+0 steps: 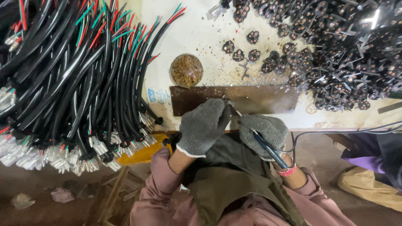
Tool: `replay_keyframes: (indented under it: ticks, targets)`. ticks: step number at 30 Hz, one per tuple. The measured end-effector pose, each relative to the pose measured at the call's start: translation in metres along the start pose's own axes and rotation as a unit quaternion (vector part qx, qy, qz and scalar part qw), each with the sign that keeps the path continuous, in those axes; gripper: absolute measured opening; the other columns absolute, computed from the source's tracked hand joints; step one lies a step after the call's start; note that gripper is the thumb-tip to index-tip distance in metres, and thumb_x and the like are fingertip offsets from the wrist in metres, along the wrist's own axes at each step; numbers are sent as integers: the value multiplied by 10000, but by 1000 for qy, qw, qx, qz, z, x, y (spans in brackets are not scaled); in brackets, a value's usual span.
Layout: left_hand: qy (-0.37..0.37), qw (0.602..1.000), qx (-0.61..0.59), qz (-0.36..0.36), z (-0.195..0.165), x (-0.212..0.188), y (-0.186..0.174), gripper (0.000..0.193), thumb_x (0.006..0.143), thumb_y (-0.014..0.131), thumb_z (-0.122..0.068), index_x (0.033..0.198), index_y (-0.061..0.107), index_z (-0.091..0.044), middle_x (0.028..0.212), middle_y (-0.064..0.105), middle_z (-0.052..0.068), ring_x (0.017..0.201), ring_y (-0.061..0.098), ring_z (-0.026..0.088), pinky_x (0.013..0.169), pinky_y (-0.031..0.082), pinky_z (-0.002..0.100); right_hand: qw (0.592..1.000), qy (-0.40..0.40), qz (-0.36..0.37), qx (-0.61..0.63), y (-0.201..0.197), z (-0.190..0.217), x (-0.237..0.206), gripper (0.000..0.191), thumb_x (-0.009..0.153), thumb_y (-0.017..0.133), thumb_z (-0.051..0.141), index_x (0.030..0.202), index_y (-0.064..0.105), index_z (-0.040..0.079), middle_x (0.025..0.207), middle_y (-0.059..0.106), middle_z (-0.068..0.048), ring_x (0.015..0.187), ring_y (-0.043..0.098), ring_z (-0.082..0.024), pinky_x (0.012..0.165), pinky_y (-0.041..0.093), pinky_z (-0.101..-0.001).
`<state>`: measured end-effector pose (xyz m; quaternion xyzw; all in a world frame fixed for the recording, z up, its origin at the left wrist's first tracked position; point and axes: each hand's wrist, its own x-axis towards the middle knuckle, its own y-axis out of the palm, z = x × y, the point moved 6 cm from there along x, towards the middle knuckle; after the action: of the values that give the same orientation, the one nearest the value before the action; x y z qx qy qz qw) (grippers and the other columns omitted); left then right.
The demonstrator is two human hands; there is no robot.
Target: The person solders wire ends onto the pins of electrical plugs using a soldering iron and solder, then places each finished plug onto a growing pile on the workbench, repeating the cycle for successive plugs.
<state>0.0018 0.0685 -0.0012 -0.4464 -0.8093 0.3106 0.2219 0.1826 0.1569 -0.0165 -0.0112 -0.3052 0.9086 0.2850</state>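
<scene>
While both gloved hands meet at the near edge of the tabletop [197, 37], the relation that counts is how the soldering iron [264, 147] lies between them. Its blue handle runs on a slant, from low on the right, near the wrist with the red bracelet [286, 170], up and leftward to a thin metal tip that ends just beside the left hand [204, 125]. The right hand [264, 130] has its grip closed around that handle, fingers wrapped over it, with a dark cord trailing away to the right. The left hand is curled into a closed grip over something small at the tip's end; what it pinches is hidden under the grey glove. Both hands rest over the brown metal plate [259, 99] fixed along the tabletop's edge, so the tip's point falls at the plate's lower left part. The left hand is the nearer to the bundle of black cables [75, 83] hanging at the left; the right is the nearer to the heap of small black parts [347, 50]. A round tin [186, 70] sits just beyond the plate.
</scene>
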Motion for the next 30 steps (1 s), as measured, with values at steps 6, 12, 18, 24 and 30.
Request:
replay_keyframes:
  ticks: [6, 12, 18, 24, 30]
  targets:
    - [38, 999, 5, -13, 2, -2, 1, 191, 884, 721, -213, 1017, 656, -92, 911, 682, 94, 745, 675, 288, 605, 525, 413, 999, 27, -2, -33, 1, -2, 0, 283, 835, 826, 134, 1090, 715, 83, 1004, 758, -92, 905, 757, -287, 824, 596, -380]
    - [14, 1000, -9, 1, 3, 1, 0, 93, 927, 714, -171, 943, 632, -130, 841, 646, 73, 731, 673, 287, 613, 533, 417, 999, 10, -11, -48, -2, 2, 2, 241, 864, 831, 142, 1075, 722, 104, 986, 761, -77, 888, 759, -285, 816, 598, -387]
    - [-3, 1000, -4, 14, 3, 3, 1, 139, 945, 705, -168, 872, 593, -129, 784, 608, 81, 687, 650, 289, 573, 504, 428, 999, 8, 33, -38, -2, 1, 2, 312, 828, 803, 172, 1119, 727, 87, 1041, 759, -106, 929, 747, -312, 835, 585, -396]
    - [2, 999, -24, 25, 3, 4, -1, 85, 956, 697, -172, 951, 630, -121, 850, 643, 79, 725, 664, 278, 590, 516, 411, 998, 30, 19, -60, -2, -2, 1, 264, 831, 812, 154, 1078, 744, 92, 1011, 754, -100, 907, 755, -307, 800, 591, -388]
    - [2, 1000, -23, 17, 4, 2, 0, 88, 934, 718, -172, 958, 651, -120, 851, 651, 76, 730, 669, 285, 600, 521, 416, 997, 21, 9, -75, -2, 4, 7, 263, 817, 830, 126, 1056, 731, 77, 1000, 761, -123, 865, 749, -308, 772, 593, -388]
